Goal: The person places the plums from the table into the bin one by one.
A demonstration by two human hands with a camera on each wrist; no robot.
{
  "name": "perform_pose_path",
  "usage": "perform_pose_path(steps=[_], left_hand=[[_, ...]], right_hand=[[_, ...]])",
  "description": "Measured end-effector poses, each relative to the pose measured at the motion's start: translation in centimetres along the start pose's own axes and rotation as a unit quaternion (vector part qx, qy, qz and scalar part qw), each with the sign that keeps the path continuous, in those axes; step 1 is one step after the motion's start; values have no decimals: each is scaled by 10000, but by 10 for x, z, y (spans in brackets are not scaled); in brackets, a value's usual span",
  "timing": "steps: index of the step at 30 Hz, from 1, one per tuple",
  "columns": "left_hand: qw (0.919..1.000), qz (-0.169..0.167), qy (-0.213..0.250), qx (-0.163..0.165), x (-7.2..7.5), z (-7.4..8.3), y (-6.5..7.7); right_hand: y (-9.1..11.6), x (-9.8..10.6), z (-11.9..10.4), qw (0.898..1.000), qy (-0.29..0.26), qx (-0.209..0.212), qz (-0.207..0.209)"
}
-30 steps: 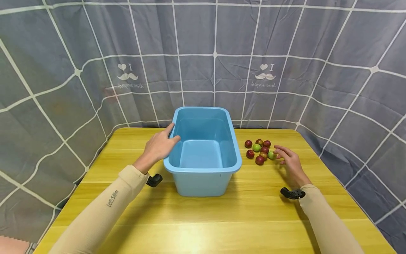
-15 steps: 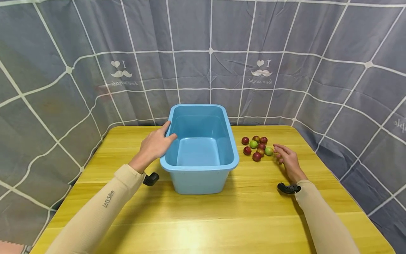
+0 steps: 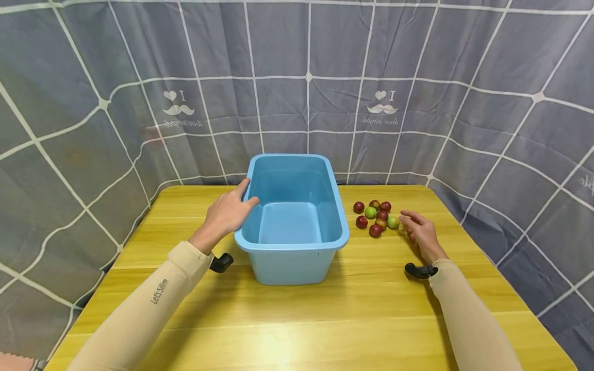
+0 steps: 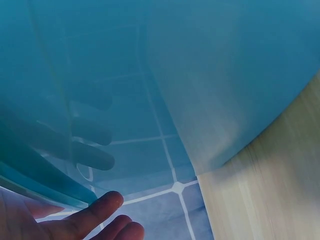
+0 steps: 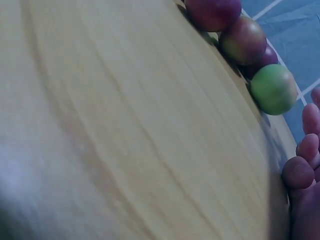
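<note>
A deep, light-blue plastic tub stands on the wooden table, with nothing inside it. My left hand holds its left rim, thumb over the inner side and fingers along the outside. In the left wrist view, that hand lies at the rim beside the tub's translucent wall. To the right of the tub sit several small plums, mostly dark red. Beside a green plum at the group's right edge is my right hand, fingers loosely bent and holding nothing. The right wrist view shows the fingertips near the green plum.
The yellowish wooden table extends in front of the tub and to both sides. A grey curtain with white grid lines hangs round its back and sides. Each wrist carries a black strap-like device.
The head view has shifted slightly, moving the whole scene a little left. The left hand stays on the rim, and the right hand remains beside the green plum with little movement.
</note>
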State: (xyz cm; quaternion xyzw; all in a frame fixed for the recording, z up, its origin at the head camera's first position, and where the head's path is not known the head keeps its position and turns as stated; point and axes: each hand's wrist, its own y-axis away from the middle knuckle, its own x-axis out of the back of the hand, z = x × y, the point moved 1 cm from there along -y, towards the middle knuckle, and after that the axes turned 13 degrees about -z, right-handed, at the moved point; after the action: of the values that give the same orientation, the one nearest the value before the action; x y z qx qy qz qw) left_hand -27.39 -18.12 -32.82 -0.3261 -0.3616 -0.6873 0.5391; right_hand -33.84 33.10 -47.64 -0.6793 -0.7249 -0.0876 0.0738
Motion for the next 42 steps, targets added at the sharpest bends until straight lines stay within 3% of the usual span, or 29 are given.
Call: perform_pose_path(steps=[13, 42], left_hand=[[10000, 23, -32, -1, 0, 0, -1], [9997, 129, 178, -121, -2, 3, 3]], right_hand=[[-5, -3, 8, 9908, 1338, -152, 101], [-4, -3, 3, 9841, 1707, -452, -195]])
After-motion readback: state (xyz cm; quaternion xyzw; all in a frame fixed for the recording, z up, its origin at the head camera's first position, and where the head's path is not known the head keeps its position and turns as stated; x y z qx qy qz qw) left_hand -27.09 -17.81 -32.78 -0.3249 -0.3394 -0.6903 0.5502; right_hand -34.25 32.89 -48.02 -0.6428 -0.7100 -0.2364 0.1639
